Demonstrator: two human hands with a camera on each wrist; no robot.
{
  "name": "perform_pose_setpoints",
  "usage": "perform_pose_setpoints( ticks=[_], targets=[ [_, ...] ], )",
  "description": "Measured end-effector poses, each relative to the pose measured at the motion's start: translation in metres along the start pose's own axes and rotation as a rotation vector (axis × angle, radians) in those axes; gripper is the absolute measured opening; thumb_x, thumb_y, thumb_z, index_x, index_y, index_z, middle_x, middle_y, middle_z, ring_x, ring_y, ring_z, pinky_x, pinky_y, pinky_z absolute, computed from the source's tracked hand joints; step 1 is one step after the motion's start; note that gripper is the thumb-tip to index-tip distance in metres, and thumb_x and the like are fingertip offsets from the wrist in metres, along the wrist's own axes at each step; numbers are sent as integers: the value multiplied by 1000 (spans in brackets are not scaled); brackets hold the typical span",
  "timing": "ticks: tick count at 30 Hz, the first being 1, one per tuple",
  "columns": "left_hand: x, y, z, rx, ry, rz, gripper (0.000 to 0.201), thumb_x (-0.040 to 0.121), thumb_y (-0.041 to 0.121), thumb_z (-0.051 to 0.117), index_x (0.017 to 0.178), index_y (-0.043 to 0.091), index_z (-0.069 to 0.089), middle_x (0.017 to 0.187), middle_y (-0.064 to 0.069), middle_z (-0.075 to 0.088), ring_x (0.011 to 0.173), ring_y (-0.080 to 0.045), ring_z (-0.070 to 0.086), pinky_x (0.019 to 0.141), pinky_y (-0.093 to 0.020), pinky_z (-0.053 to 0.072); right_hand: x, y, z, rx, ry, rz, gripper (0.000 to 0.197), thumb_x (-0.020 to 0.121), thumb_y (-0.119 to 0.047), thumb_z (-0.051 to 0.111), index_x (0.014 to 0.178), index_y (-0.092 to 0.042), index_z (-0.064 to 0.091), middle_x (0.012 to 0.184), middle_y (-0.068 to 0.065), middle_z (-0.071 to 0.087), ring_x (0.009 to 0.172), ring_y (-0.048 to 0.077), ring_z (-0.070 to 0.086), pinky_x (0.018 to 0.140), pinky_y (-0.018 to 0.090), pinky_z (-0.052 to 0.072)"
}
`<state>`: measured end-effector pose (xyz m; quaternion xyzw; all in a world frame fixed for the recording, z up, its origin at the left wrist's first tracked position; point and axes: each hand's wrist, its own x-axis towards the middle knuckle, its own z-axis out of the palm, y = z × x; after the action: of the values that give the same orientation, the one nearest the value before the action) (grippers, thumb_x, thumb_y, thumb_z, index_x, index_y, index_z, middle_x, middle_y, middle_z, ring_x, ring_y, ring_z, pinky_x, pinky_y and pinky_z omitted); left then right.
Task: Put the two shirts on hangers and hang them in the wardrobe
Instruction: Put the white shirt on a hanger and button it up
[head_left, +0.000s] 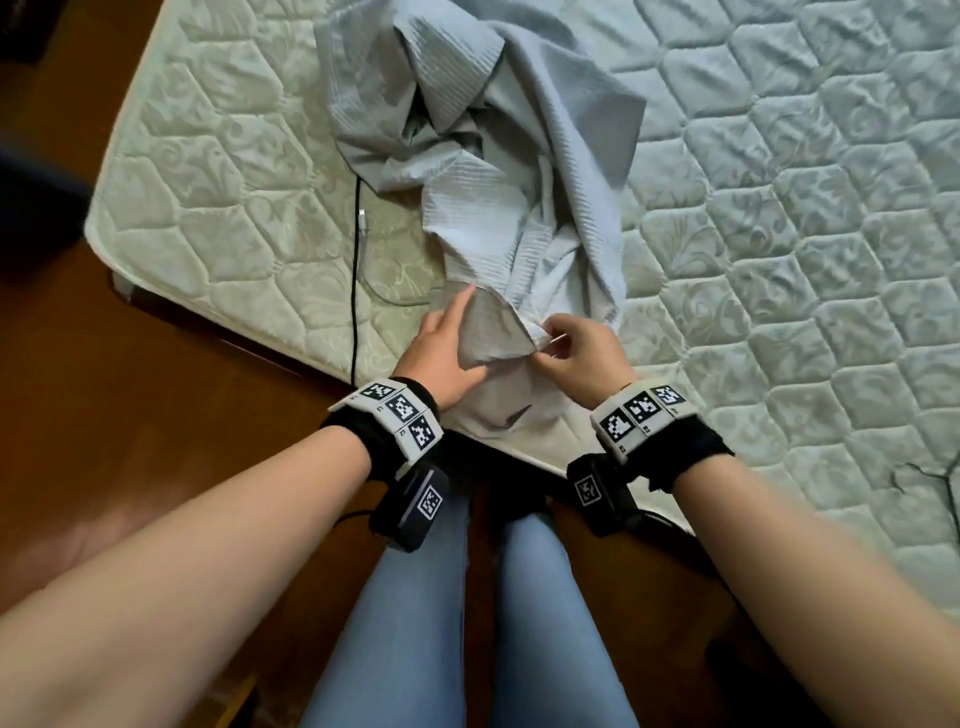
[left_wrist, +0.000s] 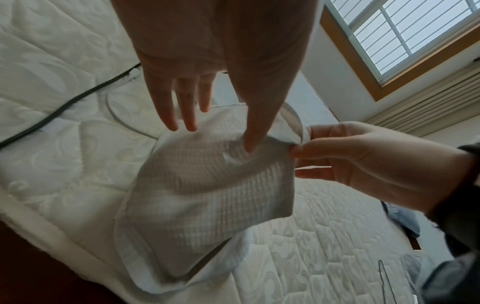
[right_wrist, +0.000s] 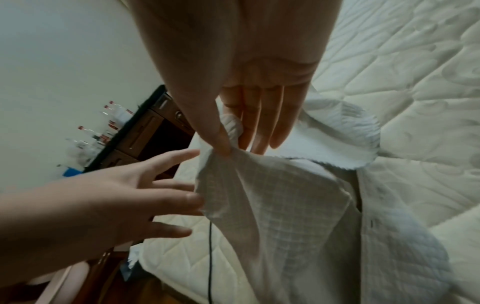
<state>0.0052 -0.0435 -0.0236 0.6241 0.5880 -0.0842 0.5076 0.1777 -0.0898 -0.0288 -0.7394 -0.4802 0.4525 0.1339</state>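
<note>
A pale grey-blue ribbed shirt (head_left: 519, 156) lies crumpled on the quilted mattress (head_left: 779, 208), and one end reaches the near edge. My right hand (head_left: 545, 338) pinches a corner of that end between thumb and forefinger, lifting it slightly. The pinch shows close up in the right wrist view (right_wrist: 231, 148). My left hand (head_left: 457, 338) lies against the lifted flap with straight fingers. In the left wrist view the left thumb (left_wrist: 249, 148) pokes into the fabric (left_wrist: 207, 195). I see no hanger or wardrobe. Only one shirt is clearly in view.
A black cable (head_left: 356, 260) with a white plug runs over the mattress just left of the shirt. Brown wooden floor (head_left: 156, 415) lies left of the bed. A dark dresser (right_wrist: 145, 139) carrying bottles stands by the wall. A thin dark wire shape (head_left: 924, 478) lies at the mattress's right.
</note>
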Motion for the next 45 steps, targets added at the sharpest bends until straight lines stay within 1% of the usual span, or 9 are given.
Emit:
perform_pose_setpoints(
  ticks=[5, 12, 19, 23, 28, 32, 35, 41, 45],
  targets=[
    [-16, 30, 15, 79, -114, 61, 81, 66, 35, 77, 138, 22, 42, 146, -7, 24, 136, -25, 31, 115, -34, 28, -43, -24, -29, 124, -46, -110, 15, 73, -6, 67, 71, -16, 55, 54, -8, 47, 50, 3, 45, 56, 21, 35],
    [-65, 99, 22, -194, -113, 207, 38, 85, -10, 47, 121, -2, 56, 119, -12, 60, 111, -22, 55, 89, -19, 43, -101, -22, -75, 312, 150, -59, 34, 76, -4, 68, 106, -11, 55, 79, -6, 52, 69, 13, 53, 68, 25, 47],
    [-117, 165, 32, -522, -278, 283, 16, 88, -8, 50, 96, 4, 58, 55, 17, 65, 57, 8, 59, 63, -4, 45, -146, 23, -101, 129, 48, -19, 94, 58, -18, 83, 139, -12, 35, 133, 12, 42, 123, 20, 41, 103, 24, 33],
    [-143, 188, 50, -445, -295, 380, 14, 88, -7, 51, 93, 4, 59, 55, 18, 64, 55, 13, 56, 62, -3, 44, -171, 30, -108, 259, 157, -1, 22, 71, -4, 69, 90, -11, 63, 89, 2, 57, 86, 2, 52, 80, 28, 42],
    [-159, 198, 62, -356, -184, 485, 44, 79, 15, 69, 118, 0, 54, 103, -5, 61, 86, 3, 60, 86, -16, 48, -199, 37, -128, 391, 276, 53, 19, 67, -22, 48, 80, -35, 55, 87, -3, 60, 89, 22, 59, 81, 43, 50],
    [-158, 186, 70, 32, -158, 448, 86, 67, 31, 81, 138, 17, 35, 136, -12, 42, 123, -20, 43, 106, -31, 36, -218, 35, -156, 639, 459, 78, 22, 79, -28, 57, 94, -14, 64, 82, -2, 63, 79, 5, 61, 77, 33, 54],
    [-157, 179, 88, 114, -200, 449, 107, 51, 46, 84, 141, 17, 33, 137, -8, 44, 128, -20, 41, 110, -38, 36, -228, 28, -173, 732, 453, 54, 31, 74, -28, 57, 97, -8, 63, 82, 1, 66, 83, 14, 63, 78, 34, 53],
    [-173, 206, 102, 219, -167, 454, 42, 88, -4, 55, 129, -5, 45, 138, -19, 46, 125, -20, 41, 96, -13, 27, -249, 18, -192, 900, 429, -46, 17, 90, -7, 54, 105, -2, 59, 78, 0, 67, 66, 2, 66, 64, 21, 56],
    [-173, 218, 99, -17, -151, 346, 23, 87, -6, 53, 89, 17, 53, 81, 2, 59, 80, -8, 55, 70, -12, 46, -258, 28, -196, 874, 371, -50, 32, 89, -10, 59, 116, 2, 49, 109, 13, 62, 95, 16, 62, 84, 28, 54]
  ],
)
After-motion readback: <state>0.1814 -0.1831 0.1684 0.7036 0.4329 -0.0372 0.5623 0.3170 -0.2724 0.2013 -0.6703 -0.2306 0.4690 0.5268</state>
